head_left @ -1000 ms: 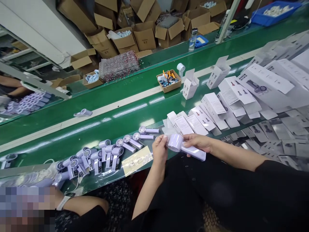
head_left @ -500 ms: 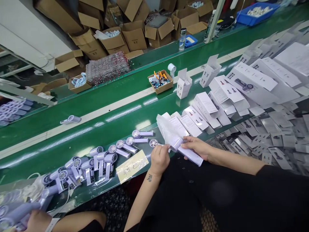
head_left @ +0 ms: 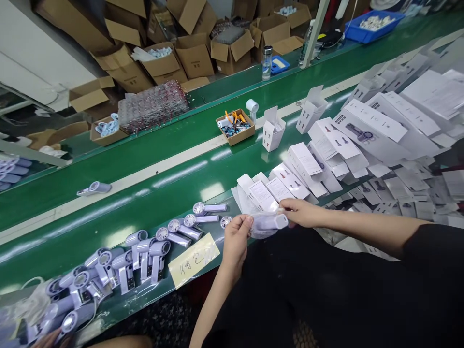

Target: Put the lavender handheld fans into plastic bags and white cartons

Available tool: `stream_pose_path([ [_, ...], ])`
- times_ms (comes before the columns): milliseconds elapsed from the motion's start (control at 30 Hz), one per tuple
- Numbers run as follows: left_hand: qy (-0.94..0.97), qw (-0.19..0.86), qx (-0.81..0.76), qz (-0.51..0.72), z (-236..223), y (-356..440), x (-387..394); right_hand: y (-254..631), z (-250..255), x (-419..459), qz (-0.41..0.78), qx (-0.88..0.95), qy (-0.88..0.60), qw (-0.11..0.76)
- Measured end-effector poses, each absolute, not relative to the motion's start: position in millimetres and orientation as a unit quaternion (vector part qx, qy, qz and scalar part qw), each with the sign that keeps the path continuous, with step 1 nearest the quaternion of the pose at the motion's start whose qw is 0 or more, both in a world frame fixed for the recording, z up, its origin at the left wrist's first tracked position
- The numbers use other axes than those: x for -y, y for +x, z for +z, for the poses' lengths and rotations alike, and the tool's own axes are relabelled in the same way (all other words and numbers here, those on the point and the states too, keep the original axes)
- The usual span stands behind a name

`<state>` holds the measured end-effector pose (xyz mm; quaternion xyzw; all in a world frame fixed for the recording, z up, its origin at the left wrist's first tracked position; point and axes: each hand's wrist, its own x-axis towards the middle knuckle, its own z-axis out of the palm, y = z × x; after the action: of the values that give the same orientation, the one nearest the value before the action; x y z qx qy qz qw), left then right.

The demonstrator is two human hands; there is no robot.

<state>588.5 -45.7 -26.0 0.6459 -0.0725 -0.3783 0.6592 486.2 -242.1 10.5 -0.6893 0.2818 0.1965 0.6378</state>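
Note:
A lilac handheld fan point(head_left: 268, 223) lies inside a clear plastic bag point(head_left: 259, 233), held up over the front edge of the bench. My left hand point(head_left: 236, 234) pinches the left end of the bag between thumb and fingers. At the other end, by the base of the fan's handle, my right hand point(head_left: 299, 212) grips the bag's edge; its fingertips are partly hidden. Left of my hands, several lilac fans point(head_left: 177, 227) lie in a row, with a loose round fan grille point(head_left: 225, 222) beside them. Just behind my hands lean white printed boxes point(head_left: 263, 193).
A handwritten paper sheet point(head_left: 194, 260) lies on the bench's near edge. Open white boxes point(head_left: 273, 128) and a small carton of tools point(head_left: 236, 128) stand farther back. More fans point(head_left: 103, 266) crowd the left, near another person's hand point(head_left: 47, 340). White boxes point(head_left: 362, 128) fill the right.
The fan has gone down into the bag and now lies nearly level. My right hand has shifted from the fan's handle to the bag's edge. The other person's arm has drawn back.

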Motion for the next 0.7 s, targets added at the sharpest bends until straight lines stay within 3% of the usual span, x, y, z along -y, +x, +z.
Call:
stream_pose_path([
  [133,0.684,0.65,0.101,-0.316,-10.6,595.9,34.9,496.8,45.7,256.0,0.134,-0.124,-0.802,0.569],
  [300,0.683,0.633,0.185,-0.315,-25.4,600.7,42.4,540.0,19.7,247.5,0.168,-0.053,-0.716,0.675],
  [367,0.71,0.613,0.137,-0.319,-38.7,597.2,48.3,572.4,-2.0,255.4,0.206,-0.017,-0.726,0.655],
  [433,0.75,0.591,0.065,-0.289,-49.9,591.9,50.9,611.6,-23.4,271.9,0.213,-0.055,-0.818,0.531],
  [500,0.781,0.573,0.03,-0.244,-56.4,587.7,48.9,649.3,-44.1,289.6,0.207,-0.144,-0.908,0.334],
  [567,0.806,0.563,0.018,-0.184,-57.3,587.7,43.5,676.7,-63.3,301.2,0.262,-0.168,-0.926,0.214],
  [700,0.77,0.628,-0.071,-0.087,-46.0,608.9,31.9,694.5,-83.6,304.3,0.319,-0.128,-0.92,0.19],
])
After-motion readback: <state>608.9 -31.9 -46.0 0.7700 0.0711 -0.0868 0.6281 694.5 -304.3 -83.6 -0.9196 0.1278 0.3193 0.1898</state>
